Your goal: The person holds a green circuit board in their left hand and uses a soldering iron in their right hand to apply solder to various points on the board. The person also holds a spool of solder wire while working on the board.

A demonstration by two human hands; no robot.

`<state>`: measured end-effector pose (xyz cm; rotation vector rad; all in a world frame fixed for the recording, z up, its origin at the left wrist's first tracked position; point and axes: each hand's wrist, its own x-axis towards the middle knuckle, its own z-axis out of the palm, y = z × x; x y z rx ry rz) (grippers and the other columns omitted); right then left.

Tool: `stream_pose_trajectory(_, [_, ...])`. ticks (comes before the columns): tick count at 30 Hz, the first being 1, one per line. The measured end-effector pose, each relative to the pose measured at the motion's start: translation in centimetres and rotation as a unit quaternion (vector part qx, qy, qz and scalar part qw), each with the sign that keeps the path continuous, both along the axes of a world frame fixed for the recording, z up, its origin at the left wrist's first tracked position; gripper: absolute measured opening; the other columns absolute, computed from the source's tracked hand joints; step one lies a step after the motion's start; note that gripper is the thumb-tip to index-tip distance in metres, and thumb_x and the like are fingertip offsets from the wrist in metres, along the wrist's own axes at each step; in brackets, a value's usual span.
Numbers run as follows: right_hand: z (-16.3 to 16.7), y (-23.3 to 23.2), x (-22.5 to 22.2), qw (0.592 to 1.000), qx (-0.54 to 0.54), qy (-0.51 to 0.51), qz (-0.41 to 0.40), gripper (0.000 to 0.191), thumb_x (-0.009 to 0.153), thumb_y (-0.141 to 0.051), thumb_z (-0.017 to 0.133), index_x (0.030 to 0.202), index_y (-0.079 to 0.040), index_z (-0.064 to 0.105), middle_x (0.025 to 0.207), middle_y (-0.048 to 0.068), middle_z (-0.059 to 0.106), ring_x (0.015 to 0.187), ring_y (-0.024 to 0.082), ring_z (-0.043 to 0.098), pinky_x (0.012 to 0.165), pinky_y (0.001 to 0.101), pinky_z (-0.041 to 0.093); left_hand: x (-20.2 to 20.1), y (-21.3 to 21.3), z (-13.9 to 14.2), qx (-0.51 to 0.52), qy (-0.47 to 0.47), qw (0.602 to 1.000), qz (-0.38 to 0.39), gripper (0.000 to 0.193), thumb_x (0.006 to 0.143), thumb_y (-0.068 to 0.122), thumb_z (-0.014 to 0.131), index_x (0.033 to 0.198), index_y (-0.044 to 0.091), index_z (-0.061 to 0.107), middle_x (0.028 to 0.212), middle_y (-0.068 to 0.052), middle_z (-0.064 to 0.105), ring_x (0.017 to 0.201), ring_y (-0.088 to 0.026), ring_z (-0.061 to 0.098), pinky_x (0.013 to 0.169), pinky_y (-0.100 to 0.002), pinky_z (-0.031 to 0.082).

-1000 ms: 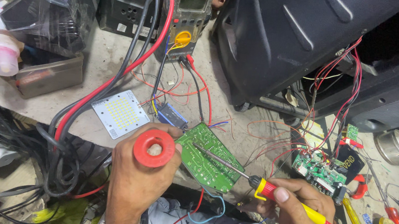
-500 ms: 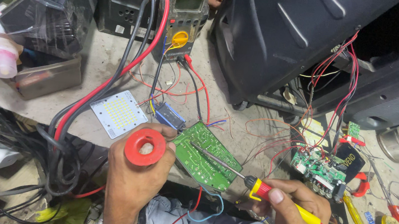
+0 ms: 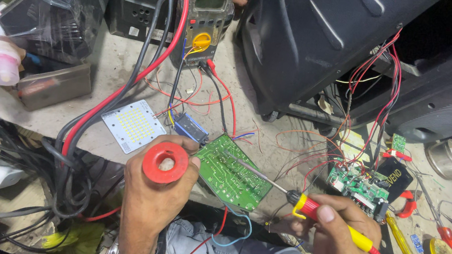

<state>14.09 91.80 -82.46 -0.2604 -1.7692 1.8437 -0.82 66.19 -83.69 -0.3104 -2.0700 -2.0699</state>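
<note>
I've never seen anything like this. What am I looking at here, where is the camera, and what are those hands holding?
There is no machine at work, only a person. The camera sits on their head and looks down at a cluttered workbench. The left hand holds a red spool, probably solder wire. The right hand grips a soldering iron with a red and yellow handle, its metal tip resting on a green circuit board. Around it lie a white LED panel, a multimeter with a yellow dial, thick red and black cables, a second small board with loose wires, and a large black casing.
</note>
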Motion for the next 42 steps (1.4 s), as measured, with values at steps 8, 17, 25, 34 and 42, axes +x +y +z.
stream_pose_trajectory(8, [0.0, 0.4, 1.2, 1.000, 0.002, 0.021, 0.013, 0.030, 0.096, -0.009, 0.064, 0.110, 0.018, 0.066, 0.091, 0.032, 0.071, 0.071, 0.034, 0.068, 0.067, 0.0438, 0.056, 0.2, -0.3, 0.0, -0.009, -0.018, 0.999, -0.026, 0.026, 0.078, 0.015, 0.079, 0.101, 0.005, 0.072, 0.081, -0.006, 0.076, 0.073, -0.016, 0.073, 0.070, -0.030, 0.058])
stream_pose_trajectory(17, [-0.6, 0.5, 1.5, 1.000, 0.023, -0.003, 0.008, 0.031, 0.095, -0.010, 0.063, 0.107, 0.019, 0.066, 0.090, 0.035, 0.074, 0.067, 0.031, 0.069, 0.062, 0.0401, 0.057, 0.5, -0.1, 0.2, -0.077, 0.052, 0.995, -0.041, 0.028, 0.075, 0.017, 0.084, 0.096, 0.005, 0.071, 0.095, -0.006, 0.075, 0.080, -0.020, 0.075, 0.071, -0.033, 0.056])
stream_pose_trajectory(25, [-0.5, 0.5, 1.3, 1.000, 0.005, -0.024, 0.014, 0.033, 0.095, -0.012, 0.062, 0.107, 0.019, 0.066, 0.091, 0.037, 0.074, 0.064, 0.030, 0.069, 0.060, 0.0390, 0.057, 0.4, 0.0, 0.2, -0.097, 0.100, 0.989, -0.039, 0.022, 0.076, 0.018, 0.084, 0.089, 0.005, 0.072, 0.103, -0.004, 0.075, 0.085, -0.024, 0.075, 0.074, -0.035, 0.056])
stream_pose_trajectory(34, [-0.3, 0.4, 1.1, 0.998, -0.003, -0.053, -0.021, 0.034, 0.093, -0.013, 0.062, 0.105, 0.019, 0.066, 0.088, 0.036, 0.074, 0.061, 0.029, 0.068, 0.058, 0.0387, 0.056, 0.3, 0.1, 0.4, -0.111, 0.092, 0.989, -0.033, 0.023, 0.075, 0.018, 0.084, 0.092, 0.006, 0.073, 0.101, -0.004, 0.075, 0.089, -0.025, 0.074, 0.076, -0.036, 0.056])
stream_pose_trajectory(42, [-0.3, 0.5, 1.1, 0.999, 0.000, -0.049, -0.011, 0.033, 0.093, -0.012, 0.061, 0.104, 0.018, 0.066, 0.088, 0.035, 0.075, 0.063, 0.029, 0.068, 0.057, 0.0393, 0.056, 0.2, 0.1, 0.2, -0.119, 0.115, 0.985, -0.037, 0.019, 0.074, 0.018, 0.083, 0.085, 0.006, 0.074, 0.105, -0.004, 0.074, 0.091, -0.027, 0.073, 0.077, -0.038, 0.054])
